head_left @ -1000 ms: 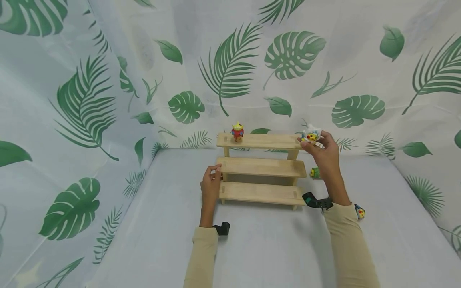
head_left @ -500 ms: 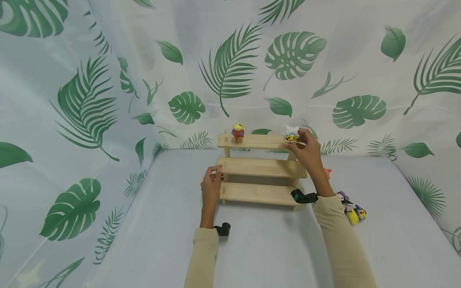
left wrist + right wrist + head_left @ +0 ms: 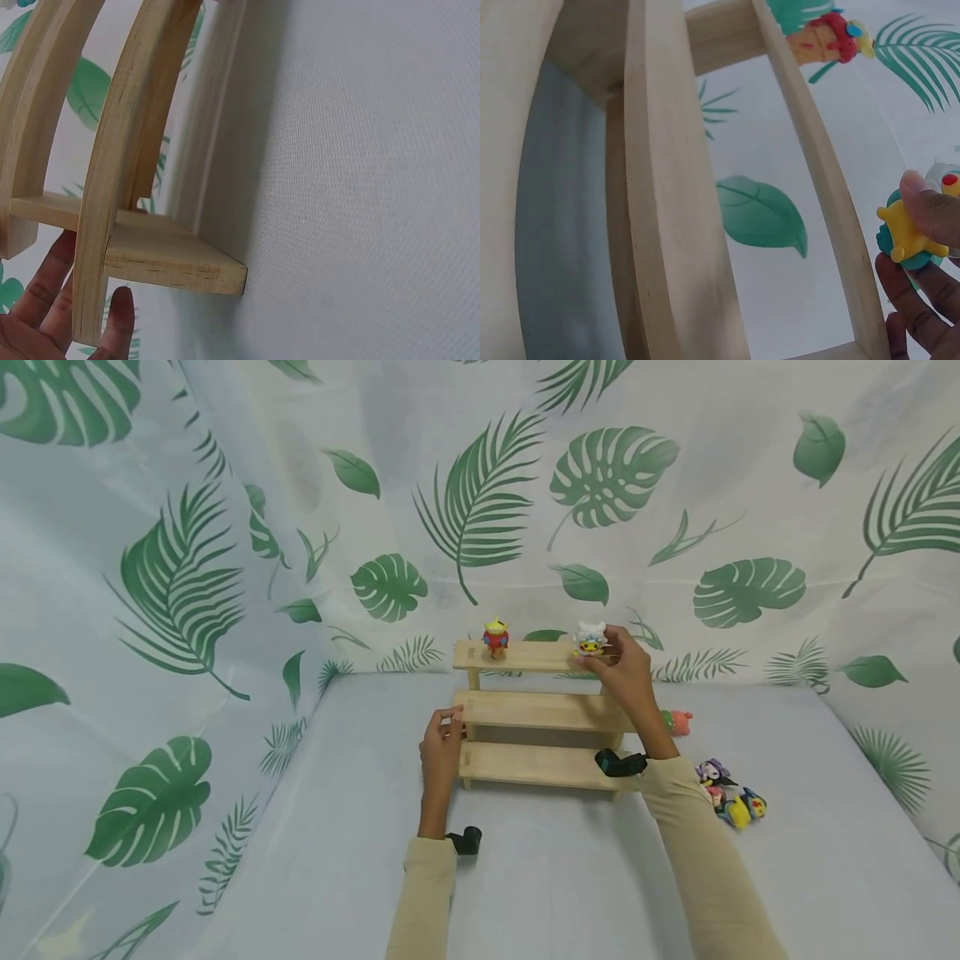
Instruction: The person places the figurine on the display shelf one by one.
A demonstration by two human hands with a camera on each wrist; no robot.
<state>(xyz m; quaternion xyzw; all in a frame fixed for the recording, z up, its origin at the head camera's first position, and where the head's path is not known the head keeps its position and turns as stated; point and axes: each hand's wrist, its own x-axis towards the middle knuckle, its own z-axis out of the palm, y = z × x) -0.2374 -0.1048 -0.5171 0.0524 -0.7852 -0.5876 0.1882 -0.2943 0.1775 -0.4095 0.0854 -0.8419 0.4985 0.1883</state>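
A three-step wooden display stand (image 3: 540,708) stands on the table. My left hand (image 3: 439,750) pinches the left end of its middle step; the left wrist view shows fingers and thumb on either side of the board (image 3: 105,187). My right hand (image 3: 628,675) holds a small yellow figurine in a white hood (image 3: 590,637) at the top step, right of its middle. From the right wrist view, thumb and fingers grip the figurine's yellow and teal underside (image 3: 904,229). Further left on that top step stands a three-eyed alien figurine in red (image 3: 495,639), with an ice-cream-cone base (image 3: 814,43).
Right of the stand lies a pink and green figurine (image 3: 678,722), partly behind the right wrist. Several more figurines, among them a purple and black one (image 3: 712,772) and a blue and yellow one (image 3: 742,808), lie beside the right sleeve. A leaf-print cloth (image 3: 480,510) hangs behind.
My right hand has carried the white-hooded figurine leftward from the top step's right end. Figurines on the table have come out from behind the right arm. The left hand stays put.
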